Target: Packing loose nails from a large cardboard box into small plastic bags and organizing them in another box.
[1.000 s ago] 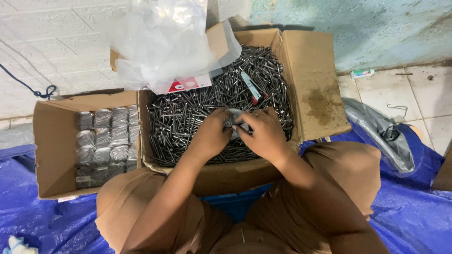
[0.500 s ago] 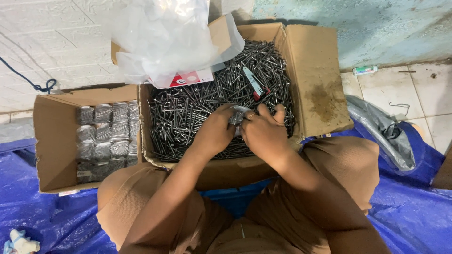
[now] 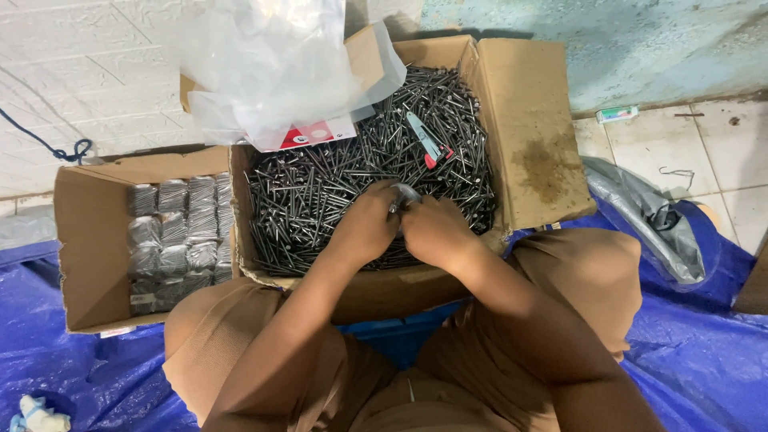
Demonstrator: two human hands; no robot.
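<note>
Over the near part of the big cardboard box (image 3: 544, 136) of loose nails (image 3: 320, 192), the left hand (image 3: 364, 232) and right hand (image 3: 436, 232) meet, fingers pinched together on a small clear packet of nails (image 3: 402, 194). Left stands a smaller box (image 3: 80, 256) of filled packets (image 3: 172, 240); farther in, a utility knife (image 3: 428, 144) lies on the nails, a plastic bag (image 3: 272, 64) beyond.

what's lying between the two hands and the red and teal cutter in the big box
In the head view, only loose dark metal nails fill the stretch from the hands to the red-and-teal utility cutter.
</note>
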